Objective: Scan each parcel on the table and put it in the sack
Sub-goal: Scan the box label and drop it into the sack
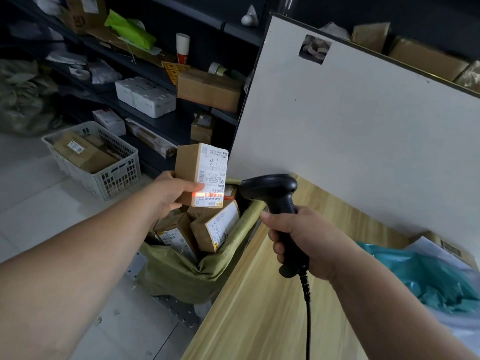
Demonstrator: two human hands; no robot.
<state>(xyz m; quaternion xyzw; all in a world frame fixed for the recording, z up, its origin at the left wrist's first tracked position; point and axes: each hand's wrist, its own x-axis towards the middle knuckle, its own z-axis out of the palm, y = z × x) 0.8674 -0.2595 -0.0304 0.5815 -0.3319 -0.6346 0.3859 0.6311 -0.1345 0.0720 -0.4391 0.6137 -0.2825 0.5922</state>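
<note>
Left hand (168, 193) grips parcel (200, 175) above sack (181, 271); right hand (304, 242) clenched round scanner (272, 201), beam on barcode; risk: thumb beside barcode could block read; loose grip drops parcel unscanned into sack.

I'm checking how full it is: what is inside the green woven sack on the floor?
The green woven sack holds several brown cardboard parcels with white labels, piled near its mouth. Anything beneath them is covered by the pile.
</note>
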